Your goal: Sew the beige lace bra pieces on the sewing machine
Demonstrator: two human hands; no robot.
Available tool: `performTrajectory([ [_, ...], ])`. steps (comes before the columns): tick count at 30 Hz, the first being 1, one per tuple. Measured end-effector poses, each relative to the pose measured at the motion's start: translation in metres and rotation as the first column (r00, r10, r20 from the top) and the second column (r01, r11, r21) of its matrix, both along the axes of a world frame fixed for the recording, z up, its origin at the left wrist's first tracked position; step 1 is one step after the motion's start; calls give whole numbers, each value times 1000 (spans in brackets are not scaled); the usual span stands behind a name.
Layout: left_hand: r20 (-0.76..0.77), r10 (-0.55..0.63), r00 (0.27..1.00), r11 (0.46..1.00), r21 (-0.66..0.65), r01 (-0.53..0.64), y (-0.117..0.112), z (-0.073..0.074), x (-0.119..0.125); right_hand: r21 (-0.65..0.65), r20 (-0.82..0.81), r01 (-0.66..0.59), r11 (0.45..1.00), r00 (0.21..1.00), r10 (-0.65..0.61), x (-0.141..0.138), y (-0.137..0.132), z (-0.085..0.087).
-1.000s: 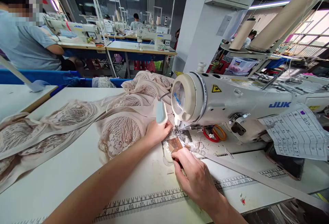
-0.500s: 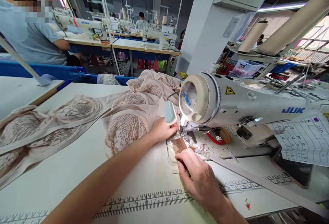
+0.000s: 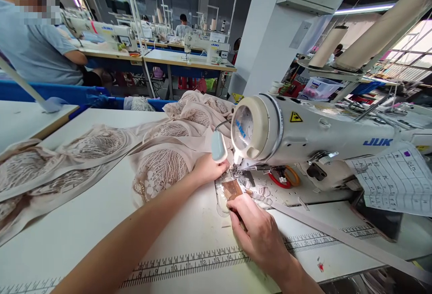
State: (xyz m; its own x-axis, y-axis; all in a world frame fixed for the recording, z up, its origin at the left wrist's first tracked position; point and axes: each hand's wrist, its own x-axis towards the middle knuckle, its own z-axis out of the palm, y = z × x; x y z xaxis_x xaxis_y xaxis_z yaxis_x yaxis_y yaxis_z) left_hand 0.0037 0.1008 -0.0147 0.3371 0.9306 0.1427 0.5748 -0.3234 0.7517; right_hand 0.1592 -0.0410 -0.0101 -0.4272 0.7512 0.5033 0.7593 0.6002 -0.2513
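A beige lace bra [image 3: 164, 175] lies on the table just left of the sewing machine [image 3: 313, 127]. My left hand [image 3: 209, 169] is closed on its edge close beside the needle area, fingertips partly behind the small blue-and-white lamp [image 3: 219, 146]. Nearer to me, my right hand [image 3: 258, 229] is in a pinch by the front of the shiny plate [image 3: 221, 195] with a brown patch. Whatever lies inside that pinch is hidden by the fingers. A pale elastic band [image 3: 324, 224] runs from the presser-foot area past my right hand to the lower right.
More joined lace bras [image 3: 97, 143] spread leftward and behind. Scissors with red and orange handles [image 3: 283, 178] lie under the machine arm. A handwritten sheet [image 3: 393, 179] hangs at right. A printed ruler [image 3: 189, 265] crosses the front table. A co-worker [image 3: 37, 46] sits at far left.
The whole view has shifted slightly, so most things appear a little further left. Both hands keep nearly the same places, and the right fingers have shifted a little over the plate's front end.
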Motion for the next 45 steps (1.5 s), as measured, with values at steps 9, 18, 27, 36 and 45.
performTrajectory([
  [9,45,-25,999,1000,-2,25,-2,-4,4,-6,8,6,1000,1000,-6,0,0,-4],
  [18,90,-35,995,999,-27,38,7,-8,6,-5,14,-1,1000,1000,1,0,1,-4],
  [27,-35,24,999,997,68,-21,-4,-6,9,-19,8,-7,1000,1000,7,1,0,-5],
  [36,-121,3,993,978,209,22,-6,-6,9,-25,7,1,1000,1000,0,2,1,-6],
  [45,-69,44,997,979,201,-30,-10,-3,6,-22,11,-13,1000,1000,13,2,1,-4],
])
